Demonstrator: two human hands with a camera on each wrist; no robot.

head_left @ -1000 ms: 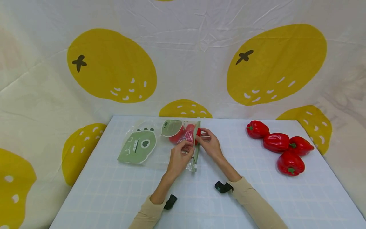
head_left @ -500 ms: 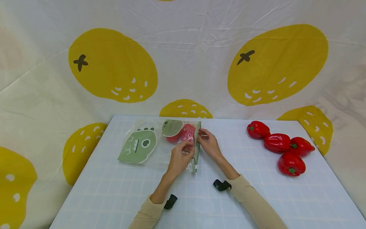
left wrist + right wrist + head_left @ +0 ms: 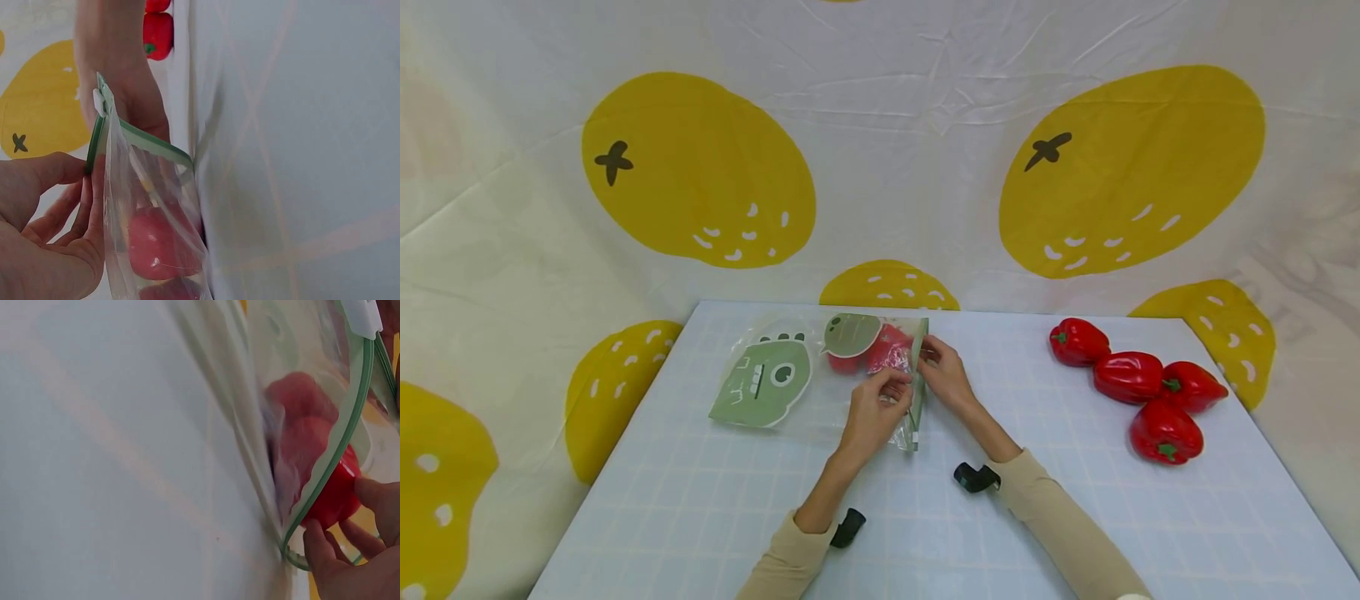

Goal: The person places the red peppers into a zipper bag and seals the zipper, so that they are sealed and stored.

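Note:
A clear zip bag (image 3: 763,387) with a green monster print lies on its side, its green-edged mouth facing right. My left hand (image 3: 871,412) pinches the near rim of the mouth, which the left wrist view shows between thumb and fingers. At the opening, my right hand (image 3: 949,375) holds a red bell pepper (image 3: 337,497) with thumb and fingertips; that pepper is partly inside the mouth. Deeper in the bag lie more red peppers (image 3: 156,247), seen blurred through the plastic. A white slider (image 3: 361,317) sits on the zip at one end.
Several red bell peppers (image 3: 1126,377) lie grouped at the table's right side. A pale checked cloth (image 3: 700,517) covers the table. Behind hangs a curtain (image 3: 910,167) with yellow fruit prints.
My right hand has moved slightly left, taking its pepper into the bag's mouth. The peppers inside have shifted left, deeper into the bag. My left hand keeps its pinch on the rim.

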